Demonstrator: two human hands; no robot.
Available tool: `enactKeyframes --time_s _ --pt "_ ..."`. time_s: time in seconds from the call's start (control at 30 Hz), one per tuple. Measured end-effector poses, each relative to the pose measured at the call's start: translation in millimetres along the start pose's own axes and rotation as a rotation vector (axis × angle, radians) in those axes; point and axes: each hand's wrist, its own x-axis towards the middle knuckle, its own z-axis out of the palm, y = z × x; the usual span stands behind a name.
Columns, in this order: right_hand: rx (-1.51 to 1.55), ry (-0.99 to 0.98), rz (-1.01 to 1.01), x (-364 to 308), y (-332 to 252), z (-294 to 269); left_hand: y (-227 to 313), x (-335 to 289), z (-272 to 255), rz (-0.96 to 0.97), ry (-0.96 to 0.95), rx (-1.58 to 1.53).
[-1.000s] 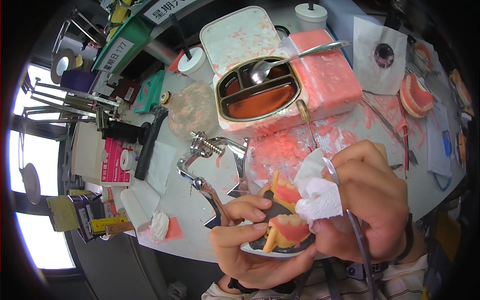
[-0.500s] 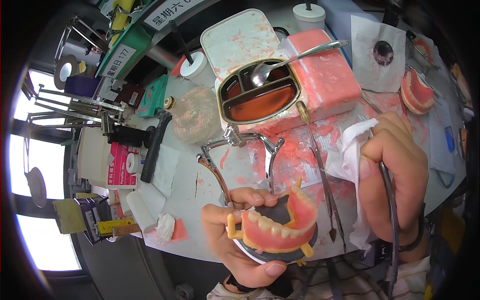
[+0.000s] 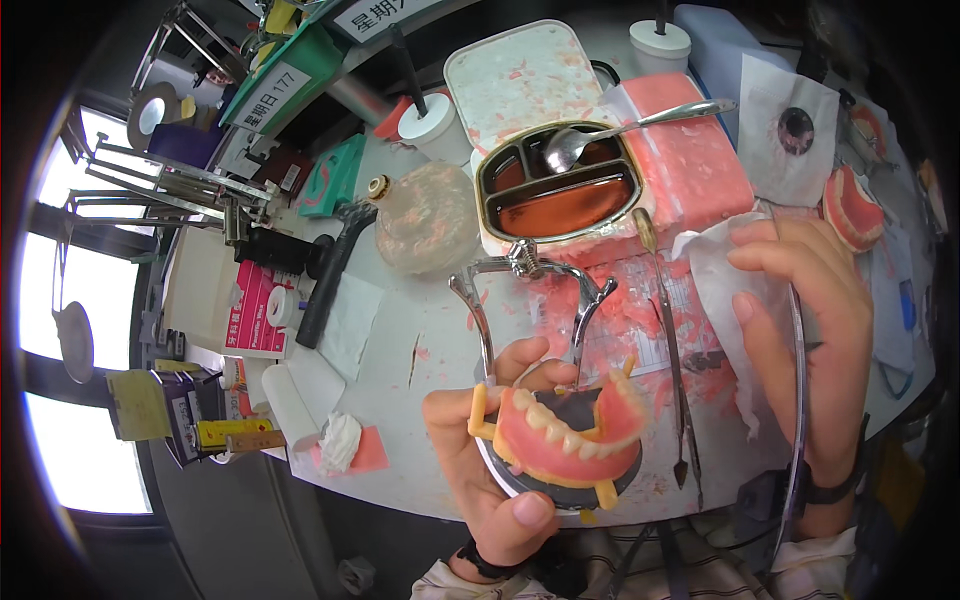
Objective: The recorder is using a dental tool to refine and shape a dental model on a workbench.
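In my left hand is a dental model with pink wax gums, pale teeth and yellow pegs, on a dark round base. My thumb presses its near side while the other fingers wrap behind. A shiny metal articulator frame with a spring extends just beyond it; where frame and base join is hidden. My right hand is open, its fingers spread beside a white tissue that hangs loosely under the fingertips. A thin grey tube runs down across that hand; whether the fingers touch it is unclear.
A wax heater with dark and amber wax carries a spoon. Two slender metal tools lie between my hands. Pink wax scraps cover the table. A lidded white pot, a clear round bottle and another denture model stand around.
My right fingers have opened and moved apart from the bunched tissue, which now hangs spread out. My left hand has turned the model slightly. The whole view has shifted a little.
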Motion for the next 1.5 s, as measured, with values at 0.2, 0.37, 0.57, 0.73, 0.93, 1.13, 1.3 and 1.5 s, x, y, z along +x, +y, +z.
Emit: enactKeyframes --time_s 0.2,0.37,0.57,0.73,0.93,1.13,1.3,1.5 --pt "0.279 0.025 0.098 -2 -5 -7 9 6 -11 -0.296 -0.261 -0.165" --pt "1.051 -0.246 0.605 -1 -20 -1 25 3 -12 -0.456 -0.328 -0.431" --pt "1.230 -0.260 0.718 -7 -22 2 35 9 -14 -0.140 -0.320 -0.241" --pt "1.320 -0.250 0.737 -13 -29 8 43 8 -12 -0.009 -0.223 0.299" --pt "1.280 -0.388 0.631 -15 -32 -3 43 22 -38 0.388 -0.281 0.584" --pt "1.113 -0.201 0.486 -18 -31 3 89 51 -45 0.360 0.025 0.330" --pt "1.109 -0.225 0.541 -11 -35 -22 111 107 -71 0.007 -0.130 -0.286" --pt "1.094 -0.330 0.455 -11 -22 -20 128 163 -67 0.408 -0.390 1.060"
